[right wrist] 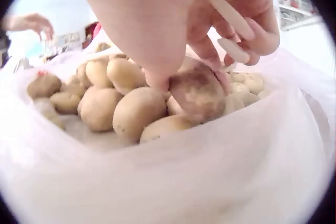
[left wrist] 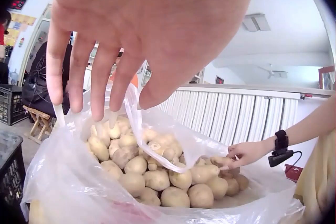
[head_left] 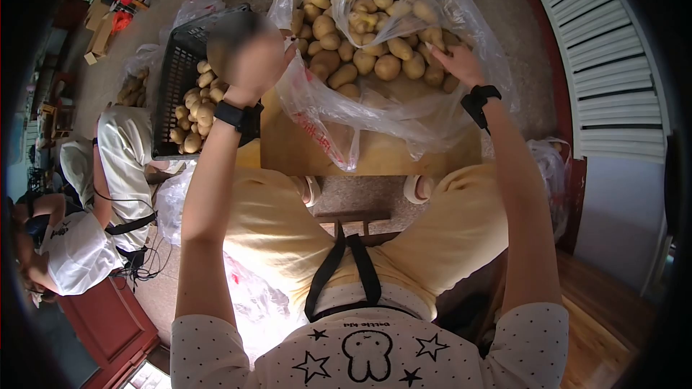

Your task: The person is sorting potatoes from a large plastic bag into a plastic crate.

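A clear plastic bag (head_left: 404,119) lies wide open with many potatoes (head_left: 387,67) inside. At its right side my right hand (head_left: 463,65) reaches in; in the right wrist view, thumb and fingers of this hand (right wrist: 178,19) grip a potato with a dark patch (right wrist: 199,95). My left hand (head_left: 256,65), partly blurred in the head view, is at the bag's left edge beside the crate. The left wrist view shows that hand (left wrist: 147,19) with fingers extended and hanging down above the bag, no potato in it.
A black crate (head_left: 168,86) with potatoes stands left of the yellowish table (head_left: 288,155). Another person (head_left: 79,245) sits at the far left near cables. Further bags lie on the floor, and a white radiator (head_left: 613,65) runs along the right.
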The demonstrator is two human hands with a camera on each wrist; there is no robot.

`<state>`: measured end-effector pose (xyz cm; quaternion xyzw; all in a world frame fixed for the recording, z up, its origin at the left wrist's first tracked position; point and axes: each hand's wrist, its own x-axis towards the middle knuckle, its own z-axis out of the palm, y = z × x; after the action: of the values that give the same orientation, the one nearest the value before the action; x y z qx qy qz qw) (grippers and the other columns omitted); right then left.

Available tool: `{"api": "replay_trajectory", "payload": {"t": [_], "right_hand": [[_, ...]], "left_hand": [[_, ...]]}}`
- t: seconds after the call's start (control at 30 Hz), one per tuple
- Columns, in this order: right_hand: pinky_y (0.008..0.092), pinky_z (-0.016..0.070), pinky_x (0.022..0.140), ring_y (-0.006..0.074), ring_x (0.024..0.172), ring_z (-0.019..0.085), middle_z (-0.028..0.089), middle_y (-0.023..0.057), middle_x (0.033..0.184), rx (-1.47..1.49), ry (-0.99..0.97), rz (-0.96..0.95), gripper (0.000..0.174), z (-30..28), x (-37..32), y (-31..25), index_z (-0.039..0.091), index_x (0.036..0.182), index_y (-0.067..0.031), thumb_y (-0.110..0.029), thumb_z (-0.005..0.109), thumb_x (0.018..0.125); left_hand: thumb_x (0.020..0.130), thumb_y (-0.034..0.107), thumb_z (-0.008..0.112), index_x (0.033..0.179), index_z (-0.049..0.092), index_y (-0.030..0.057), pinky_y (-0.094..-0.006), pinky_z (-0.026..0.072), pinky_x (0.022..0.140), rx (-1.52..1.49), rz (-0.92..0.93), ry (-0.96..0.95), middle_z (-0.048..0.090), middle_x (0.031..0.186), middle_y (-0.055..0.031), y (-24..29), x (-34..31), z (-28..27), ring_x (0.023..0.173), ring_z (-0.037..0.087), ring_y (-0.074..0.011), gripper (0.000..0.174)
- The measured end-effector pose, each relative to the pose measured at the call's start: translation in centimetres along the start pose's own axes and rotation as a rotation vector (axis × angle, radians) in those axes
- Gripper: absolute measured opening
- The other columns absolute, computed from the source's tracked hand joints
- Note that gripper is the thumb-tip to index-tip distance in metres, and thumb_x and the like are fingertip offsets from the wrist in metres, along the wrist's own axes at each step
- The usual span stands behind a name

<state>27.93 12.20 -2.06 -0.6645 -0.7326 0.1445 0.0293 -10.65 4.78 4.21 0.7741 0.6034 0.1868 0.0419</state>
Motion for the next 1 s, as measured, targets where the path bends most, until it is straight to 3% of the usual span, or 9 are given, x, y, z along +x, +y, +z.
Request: {"api": "replay_trajectory", "payload": {"t": [0.17,0.27,0.33,0.47,0.63,0.77,0.83,0.87,1.0], "right_hand": [[0.0264,0.0393,0.056,0.0129,0.06,0.054,0.057,0.0008,0.067,0.835,-0.512,0.083,0.054,-4.3,-2.8,-5.1,0.058,0.11,-0.0093,-0.057,0.047,0.087],[0.0183,0.0455,0.063,0.0088,0.086,0.058,0.06,0.0029,0.102,0.98,-0.767,0.021,0.055,-6.8,-7.0,-9.6,0.047,0.125,-0.0117,-0.053,0.047,0.089],[0.0182,0.047,0.065,0.0083,0.092,0.057,0.058,0.0028,0.108,1.046,-0.853,0.014,0.057,-5.6,-7.2,-10.3,0.046,0.127,-0.0122,-0.054,0.046,0.089],[0.0189,0.0488,0.064,0.0075,0.082,0.058,0.059,0.002,0.107,1.085,-0.987,0.047,0.058,-3.8,-7.7,-10.8,0.046,0.127,-0.013,-0.057,0.045,0.088],[0.0195,0.0431,0.052,0.0069,0.066,0.054,0.058,0.0031,0.082,1.114,-1.229,-0.029,0.049,-3.4,-7.8,-11.7,0.052,0.118,-0.0104,-0.051,0.04,0.093],[0.02,0.0389,0.05,0.0077,0.061,0.05,0.056,0.0036,0.076,1.219,-1.06,0.038,0.05,-2.4,-8.1,-11.6,0.056,0.107,-0.0067,-0.048,0.03,0.097],[0.0209,0.0353,0.049,0.0082,0.056,0.043,0.056,0.0044,0.077,1.329,-1.454,-0.31,0.057,-2.0,-6.5,-10.7,0.056,0.107,-0.0042,-0.048,0.021,0.098],[0.0228,0.0341,0.048,0.0079,0.054,0.038,0.053,0.0016,0.071,1.104,-1.141,-0.06,0.065,-2.5,-6.9,-11.1,0.061,0.101,-0.0033,-0.052,0.019,0.097],[0.0208,0.0339,0.049,0.0071,0.049,0.039,0.044,-0.0032,0.054,0.62,-0.963,-0.25,0.069,-2.6,-7.0,-11.6,0.069,0.077,-0.0019,-0.049,0.023,0.097]], "left_hand": [[0.083,0.026,0.062,0.117,0.057,0.0091,-0.0363,0.0477,0.083,-0.123,0.076,-0.011,0.061,0.108,-0.0112,2.8,0.2,0.0,0.102,0.057,-0.0306,0.038],[0.075,0.02,0.071,0.122,0.052,0.0091,-0.0351,0.0477,0.084,-0.394,0.338,0.01,0.058,0.111,-0.01,5.1,0.1,-0.2,0.104,0.056,-0.0289,0.051],[0.067,0.016,0.078,0.122,0.05,0.0064,-0.0342,0.0471,0.083,-0.503,0.479,-0.105,0.056,0.111,-0.0095,6.4,-0.3,-0.7,0.102,0.055,-0.0258,0.063],[0.066,0.037,0.078,0.113,0.054,0.0032,-0.0346,0.0474,0.073,-0.644,0.451,-0.327,0.061,0.093,-0.0134,7.7,-1.8,-0.9,0.088,0.061,-0.0294,0.063],[0.067,0.029,0.079,0.115,0.052,-0.0006,-0.0324,0.0456,0.077,-0.603,0.385,-0.423,0.059,0.089,-0.0128,8.5,-2.4,-1.7,0.084,0.059,-0.0249,0.062],[0.078,0.028,0.073,0.119,0.051,-0.0002,-0.0283,0.0462,0.077,-0.93,0.28,-0.562,0.062,0.097,-0.0083,7.0,-2.3,0.0,0.086,0.058,-0.0152,0.055],[0.088,0.03,0.063,0.122,0.051,0.0003,-0.0232,0.046,0.077,-1.084,0.104,-0.716,0.061,0.103,-0.0036,5.6,-1.7,0.9,0.088,0.054,-0.0065,0.047],[0.088,0.031,0.063,0.121,0.051,0.0005,-0.0227,0.0457,0.077,-1.062,0.04,-0.681,0.062,0.1,-0.0031,4.8,-1.4,1.1,0.087,0.054,-0.0062,0.047],[0.081,0.055,0.06,0.104,0.061,-0.0023,-0.0252,0.0447,0.071,-0.777,-0.206,-0.537,0.063,0.088,-0.0065,0.0,-0.4,1.6,0.078,0.057,-0.0129,0.062]]}}
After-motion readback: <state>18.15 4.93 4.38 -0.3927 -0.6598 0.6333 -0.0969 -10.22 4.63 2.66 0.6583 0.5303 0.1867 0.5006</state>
